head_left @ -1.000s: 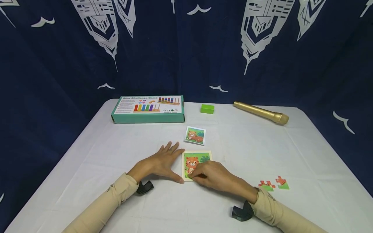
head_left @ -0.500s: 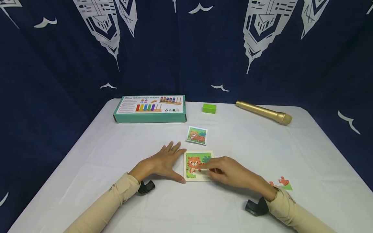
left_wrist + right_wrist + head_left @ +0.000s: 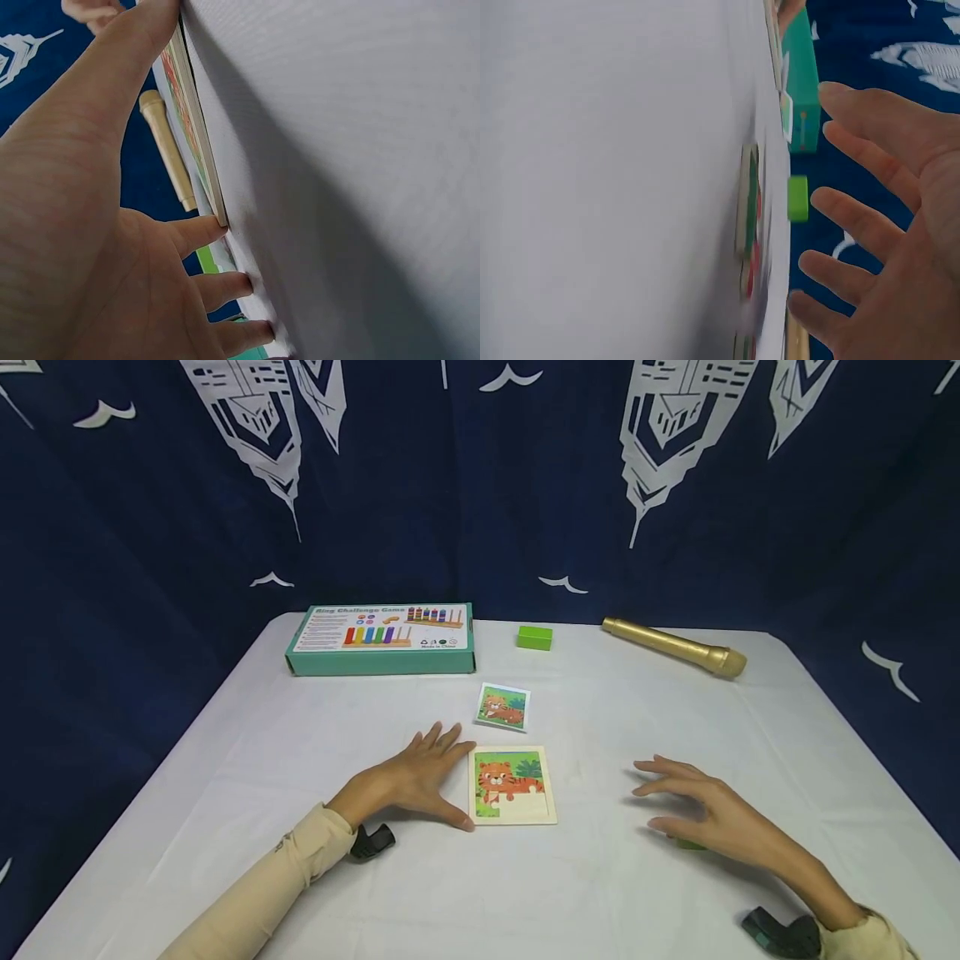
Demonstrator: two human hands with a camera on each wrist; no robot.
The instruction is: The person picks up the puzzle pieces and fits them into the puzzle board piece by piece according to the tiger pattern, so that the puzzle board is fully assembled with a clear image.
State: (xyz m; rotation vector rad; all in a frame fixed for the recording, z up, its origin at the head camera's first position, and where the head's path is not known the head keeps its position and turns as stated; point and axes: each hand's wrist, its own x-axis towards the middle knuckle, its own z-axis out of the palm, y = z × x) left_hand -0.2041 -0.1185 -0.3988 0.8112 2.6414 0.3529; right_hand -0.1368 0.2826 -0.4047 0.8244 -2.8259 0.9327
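A wooden jigsaw board (image 3: 523, 812) with a tiger picture lies flat in the middle of the table, its lower right part showing bare wood. My left hand (image 3: 420, 783) is spread along the board's left edge, thumb at the near corner and a fingertip at the far one. In the left wrist view, a finger of that hand (image 3: 142, 285) touches the board's edge. Over to the right, my right hand (image 3: 716, 818) hovers with fingers extended and holds nothing. It mostly hides the loose jigsaw pieces (image 3: 688, 844); the right wrist view shows these pieces (image 3: 747, 202) on the cloth beyond the fingers.
Just behind the board lies a small tiger picture card (image 3: 503, 707). Farther back are a teal game box (image 3: 381, 665), a green block (image 3: 535, 638) and a gold microphone (image 3: 675, 647). A dark blue patterned curtain (image 3: 465, 527) hangs behind the white-covered table (image 3: 300, 727).
My right hand has left the board and moved right, over the loose pieces, its fingers now opened out. A jigsaw piece now fills the tiger's body. The left hand stays put.
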